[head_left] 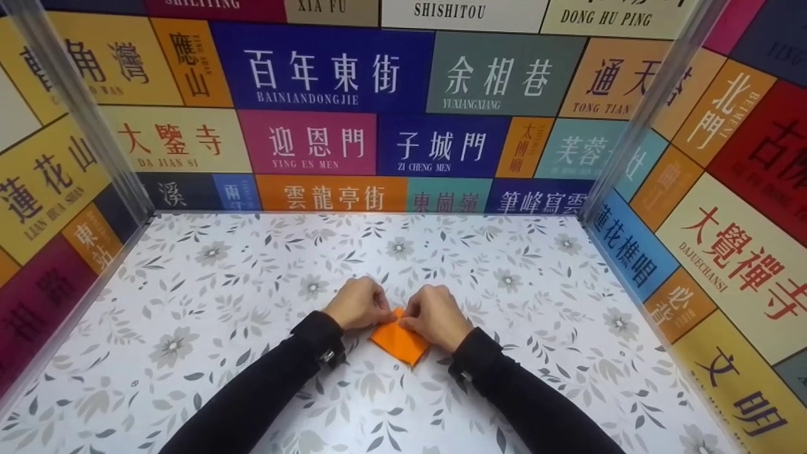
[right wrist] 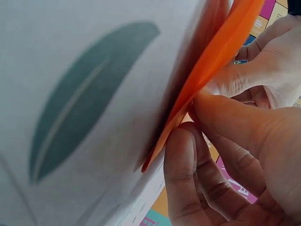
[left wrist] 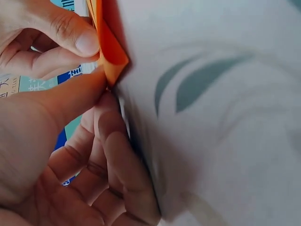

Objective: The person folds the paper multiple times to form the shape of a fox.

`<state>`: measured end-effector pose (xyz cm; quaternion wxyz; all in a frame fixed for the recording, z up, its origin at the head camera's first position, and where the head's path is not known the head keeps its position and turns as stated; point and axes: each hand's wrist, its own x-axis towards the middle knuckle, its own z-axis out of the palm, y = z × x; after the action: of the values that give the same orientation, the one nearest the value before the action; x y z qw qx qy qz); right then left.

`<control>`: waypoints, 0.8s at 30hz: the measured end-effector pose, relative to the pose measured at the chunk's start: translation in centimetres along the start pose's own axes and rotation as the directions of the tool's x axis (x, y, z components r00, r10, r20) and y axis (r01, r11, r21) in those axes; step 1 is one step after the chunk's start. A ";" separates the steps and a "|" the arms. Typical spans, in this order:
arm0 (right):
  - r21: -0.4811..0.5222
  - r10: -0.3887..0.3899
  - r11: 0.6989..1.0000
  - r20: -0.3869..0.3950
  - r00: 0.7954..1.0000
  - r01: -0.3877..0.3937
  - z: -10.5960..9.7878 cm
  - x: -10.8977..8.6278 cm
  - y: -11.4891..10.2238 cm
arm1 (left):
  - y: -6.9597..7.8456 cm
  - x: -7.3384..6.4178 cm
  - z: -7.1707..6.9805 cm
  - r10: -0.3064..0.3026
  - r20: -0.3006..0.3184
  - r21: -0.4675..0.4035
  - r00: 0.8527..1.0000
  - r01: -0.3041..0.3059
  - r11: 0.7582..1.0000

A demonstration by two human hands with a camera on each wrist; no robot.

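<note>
A small folded piece of orange paper [head_left: 400,343] lies on the patterned tabletop in the head view, one corner pointing toward me. My left hand [head_left: 359,304] pinches its far left edge between thumb and forefinger. From the other side my right hand [head_left: 437,317] pinches the paper close to the top corner. The left wrist view shows a curled fold in the orange paper [left wrist: 113,59] at the left thumb tip. In the right wrist view, the orange paper [right wrist: 211,61] stands slightly raised off the surface, with the right thumb and fingers on it.
The white tabletop [head_left: 265,271] carries a grey floral and leaf print. A back wall [head_left: 328,69] and side walls covered in coloured blocks with Chinese lettering enclose it. Clear strips [head_left: 656,107] run up the corners.
</note>
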<state>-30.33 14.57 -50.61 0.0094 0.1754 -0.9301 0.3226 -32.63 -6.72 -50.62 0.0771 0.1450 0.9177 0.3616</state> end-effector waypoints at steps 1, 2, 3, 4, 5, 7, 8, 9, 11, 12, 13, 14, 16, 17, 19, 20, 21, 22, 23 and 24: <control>0.003 0.002 1.000 0.003 1.000 -0.002 0.0 0.0 0.0 | -0.1 0.0 -0.1 0.008 0.009 -0.006 1.000 -0.008 1.000; 0.006 0.005 1.000 0.007 1.000 -0.005 0.1 0.0 0.0 | -0.2 -0.1 -0.2 0.017 0.019 -0.011 1.000 -0.017 1.000; 0.006 0.007 1.000 0.009 1.000 -0.007 0.1 0.0 0.0 | -0.3 -0.1 -0.3 0.030 0.029 -0.014 0.999 -0.030 0.999; 0.005 0.010 1.000 0.010 1.000 -0.010 0.1 -0.1 0.0 | -0.4 -0.2 -0.4 0.046 0.038 -0.015 0.998 -0.045 0.999; 0.004 0.012 1.000 0.011 1.000 -0.012 0.1 -0.1 0.0 | -0.5 -0.2 -0.5 0.060 0.049 -0.016 0.997 -0.060 0.998; -0.005 0.015 1.000 0.006 1.000 -0.015 0.0 -0.1 0.0 | -0.7 -0.2 -0.7 0.090 0.065 -0.010 0.994 -0.090 0.996; -0.013 0.010 1.000 0.001 1.000 -0.010 0.0 -0.1 0.0 | -0.7 -0.2 -0.7 0.105 0.071 -0.004 0.992 -0.105 0.995; -0.022 0.007 1.000 -0.003 1.000 -0.008 0.0 -0.1 0.0 | -0.7 -0.3 -0.8 0.118 0.075 0.004 0.990 -0.118 0.993; -0.036 0.003 0.999 -0.008 1.000 -0.003 0.0 -0.1 0.0 | -0.9 -0.3 -0.9 0.134 0.081 0.011 0.988 -0.135 0.991; -0.041 0.001 0.999 -0.010 1.000 -0.001 0.0 -0.1 0.0 | -0.9 -0.3 -1.0 0.136 0.085 0.014 0.987 -0.138 0.990; -0.043 -0.001 0.999 -0.011 1.000 0.001 0.1 -0.1 0.0 | -1.0 -0.3 -1.0 0.137 0.088 0.015 0.987 -0.139 0.990; -0.040 -0.003 0.999 -0.010 1.000 0.002 0.1 -0.1 0.0 | -1.1 -0.4 -1.1 0.133 0.094 0.013 0.987 -0.135 0.991; -0.030 0.002 1.000 -0.006 1.000 -0.002 0.2 -0.1 0.0 | -1.2 -0.4 -1.1 0.123 0.102 0.010 0.987 -0.125 0.992; -0.025 0.004 1.000 -0.004 1.000 -0.004 0.2 -0.1 0.0 | -1.3 -0.5 -1.1 0.119 0.106 0.012 0.987 -0.121 0.993; -0.022 0.008 1.000 -0.005 1.000 -0.009 0.2 -0.1 0.0 | -1.3 -0.6 -1.2 0.113 0.112 0.016 0.987 -0.116 0.993; -0.024 0.011 1.000 -0.006 1.000 -0.011 0.2 -0.2 0.0 | -1.3 -0.7 -1.2 0.114 0.113 0.019 0.987 -0.117 0.993; -0.027 0.013 1.000 -0.008 1.000 -0.014 0.2 -0.2 0.0 | -1.3 -0.7 -1.2 0.118 0.113 0.021 0.987 -0.121 0.992; -0.028 0.015 0.999 -0.011 1.000 -0.015 0.2 -0.2 0.0 | -1.4 -0.8 -1.2 0.122 0.112 0.022 0.986 -0.126 0.992; -0.029 0.016 0.999 -0.012 1.000 -0.016 0.1 -0.2 0.0 | -1.4 -0.8 -1.2 0.127 0.112 0.023 0.986 -0.130 0.991; -0.029 0.016 0.999 -0.014 1.000 -0.016 0.1 -0.2 0.0 | -1.4 -0.9 -1.2 0.132 0.113 0.024 0.985 -0.135 0.990</control>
<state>-30.13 14.55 -50.75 0.0160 0.1656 -0.9359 0.3105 -32.41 -8.77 -50.65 0.1011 0.2273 0.9059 0.3426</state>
